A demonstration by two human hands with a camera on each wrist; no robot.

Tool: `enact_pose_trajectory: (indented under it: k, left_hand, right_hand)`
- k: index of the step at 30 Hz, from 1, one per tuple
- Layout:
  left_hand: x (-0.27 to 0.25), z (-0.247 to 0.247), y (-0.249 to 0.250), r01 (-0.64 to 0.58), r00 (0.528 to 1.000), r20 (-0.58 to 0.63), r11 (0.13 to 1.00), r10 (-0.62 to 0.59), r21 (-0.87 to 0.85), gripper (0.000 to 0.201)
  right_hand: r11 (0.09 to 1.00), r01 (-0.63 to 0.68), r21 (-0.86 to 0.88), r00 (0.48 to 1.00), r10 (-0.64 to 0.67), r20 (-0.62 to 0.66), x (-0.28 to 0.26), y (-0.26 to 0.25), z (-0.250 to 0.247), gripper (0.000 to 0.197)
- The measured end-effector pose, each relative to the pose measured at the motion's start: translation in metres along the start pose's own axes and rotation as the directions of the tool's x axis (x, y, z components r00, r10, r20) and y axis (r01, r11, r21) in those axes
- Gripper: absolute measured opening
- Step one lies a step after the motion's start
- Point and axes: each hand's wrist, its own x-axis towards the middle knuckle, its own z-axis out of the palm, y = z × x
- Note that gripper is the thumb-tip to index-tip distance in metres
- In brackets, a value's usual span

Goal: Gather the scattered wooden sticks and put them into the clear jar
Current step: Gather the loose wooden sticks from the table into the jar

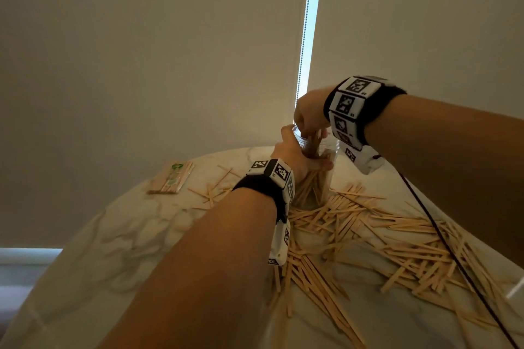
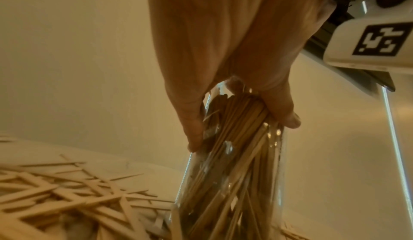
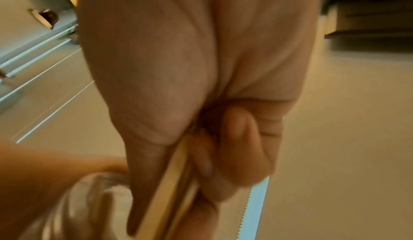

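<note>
Left hand (image 1: 292, 154) gripping, right hand (image 1: 309, 116) above, pinching

Clear jar (image 1: 317, 178) standing on the round marble table (image 1: 119, 235), near the far edge, in front of the pale window blind (image 1: 170, 51). Thin wooden sticks (image 2: 234, 155) packed inside the jar, leaning. Left hand (image 1: 295, 156) wrapped round the jar's left side, thumb and fingers (image 2: 283, 113) on the wall. Right hand (image 1: 309, 116) just above the jar's mouth, pinching a small bunch of sticks (image 3: 170, 182) that pokes down into it. Pile of scattered wooden sticks (image 1: 368, 235) spread on the table in front of the jar and off to the right. Flat packet of sticks (image 1: 170, 178) lying well apart, to the left. Thin dark cable (image 1: 442, 235) running across the pile on the right.
</note>
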Motion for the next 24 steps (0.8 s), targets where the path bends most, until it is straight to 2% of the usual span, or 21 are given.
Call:
enact_pose_trajectory:
  k: [5,9,13,19,21,24]
  left_hand:
    - [0.003,0.002,-0.002,-0.002,1.000,-0.003,1.000,0.002,0.005,0.120]
    - [0.003,0.001,-0.002,0.002,1.000,0.016,1.000,-0.002,0.009,0.120]
    - [0.003,-0.001,-0.003,0.006,1.000,0.028,1.000,-0.006,-0.006,0.117]
    - [0.002,0.000,-0.004,0.004,1.000,0.024,0.999,-0.003,-0.043,0.118]
    - [0.001,0.000,-0.004,0.008,1.000,0.022,0.998,-0.007,-0.058,0.120]
    - [-0.004,0.000,-0.002,0.021,1.000,0.013,0.996,-0.020,-0.081,0.119]
  right_hand:
    - [0.991,-0.082,0.105,0.997,0.082,0.003,0.006,-0.004,0.019,0.019]
    - [0.945,-0.041,0.324,0.999,0.042,0.004,0.004,0.002,0.029,0.032]
    - [0.898,-0.091,0.430,0.995,0.071,0.063,0.006,0.008,0.022,0.007]
    - [0.847,-0.124,0.516,0.991,0.128,0.027,0.003,0.009,0.021,0.039]
    - [0.826,-0.109,0.553,0.994,0.104,0.041,0.000,0.009,0.020,0.035]
    - [0.739,-0.055,0.672,0.993,0.112,-0.041,-0.013,0.015,0.017,0.020]
